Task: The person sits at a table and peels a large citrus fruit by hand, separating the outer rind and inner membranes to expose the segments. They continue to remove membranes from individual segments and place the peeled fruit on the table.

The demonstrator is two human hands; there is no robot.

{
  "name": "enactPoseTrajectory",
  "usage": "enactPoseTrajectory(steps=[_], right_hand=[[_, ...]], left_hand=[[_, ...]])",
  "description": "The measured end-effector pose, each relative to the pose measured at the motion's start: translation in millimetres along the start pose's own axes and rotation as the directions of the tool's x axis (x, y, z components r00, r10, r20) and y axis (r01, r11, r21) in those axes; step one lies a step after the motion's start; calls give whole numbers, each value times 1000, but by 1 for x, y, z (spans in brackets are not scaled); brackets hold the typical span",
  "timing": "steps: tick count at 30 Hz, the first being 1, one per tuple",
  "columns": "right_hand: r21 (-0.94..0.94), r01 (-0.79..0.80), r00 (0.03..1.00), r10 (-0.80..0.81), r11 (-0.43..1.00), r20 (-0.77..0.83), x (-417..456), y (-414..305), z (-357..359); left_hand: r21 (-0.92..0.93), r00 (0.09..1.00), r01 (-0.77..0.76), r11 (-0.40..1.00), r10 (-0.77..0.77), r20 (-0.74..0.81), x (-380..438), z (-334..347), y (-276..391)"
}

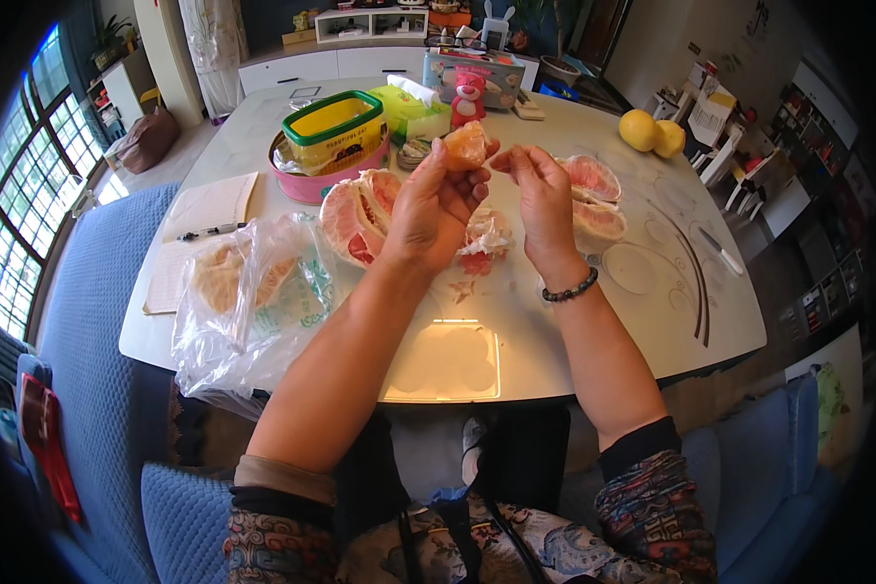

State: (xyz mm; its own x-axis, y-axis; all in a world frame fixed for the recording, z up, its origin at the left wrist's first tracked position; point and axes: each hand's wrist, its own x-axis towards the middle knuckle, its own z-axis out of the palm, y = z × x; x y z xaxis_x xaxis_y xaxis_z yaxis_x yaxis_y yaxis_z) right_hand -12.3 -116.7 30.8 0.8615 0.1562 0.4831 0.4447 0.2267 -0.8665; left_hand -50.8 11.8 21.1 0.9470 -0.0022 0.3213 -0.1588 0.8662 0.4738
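Observation:
My left hand (pixel 442 197) is raised over the table, holding a peeled orange-pink piece of citrus flesh (pixel 466 146) between thumb and fingers. Close to its right side is my right hand (pixel 544 197), thumb and fingertips pinched together; whether something thin is between them cannot be told. Below and behind my left hand lies a large opened pomelo part (pixel 354 219) with pink flesh. A heap of white membrane scraps (pixel 488 233) rests between my forearms, with pink bits in front of it. Beyond my right hand are more pink pomelo pieces in rind (pixel 597 219).
A plastic bag (pixel 255 328) with peel lies left, beside an open notebook (pixel 208 212) and pen (pixel 212 231). Farther back stand a pink round tin (pixel 299 186) holding a yellow container (pixel 336 135), tissues (pixel 412 109) and a red bear figure (pixel 469 98). Right are yellow fruits (pixel 639 131) and a knife (pixel 721 252).

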Motion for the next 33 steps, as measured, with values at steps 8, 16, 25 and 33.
enactPoseTrajectory(steps=[8,16,25,33], right_hand=[[-378,338,936,-352,862,34,6,-2,-8],[-364,375,925,-317,853,210,7,-5,-22],[-550,468,871,-466,691,155,2,-17,-10],[-602,545,819,-526,583,231,1,-19,-6]], left_hand=[[-27,989,115,993,-117,-89,6,-21,-3],[-93,985,162,982,-167,-51,1,-17,3],[-29,990,122,992,-124,-61,2,-17,3],[130,989,51,990,-32,-143,0,-12,1]])
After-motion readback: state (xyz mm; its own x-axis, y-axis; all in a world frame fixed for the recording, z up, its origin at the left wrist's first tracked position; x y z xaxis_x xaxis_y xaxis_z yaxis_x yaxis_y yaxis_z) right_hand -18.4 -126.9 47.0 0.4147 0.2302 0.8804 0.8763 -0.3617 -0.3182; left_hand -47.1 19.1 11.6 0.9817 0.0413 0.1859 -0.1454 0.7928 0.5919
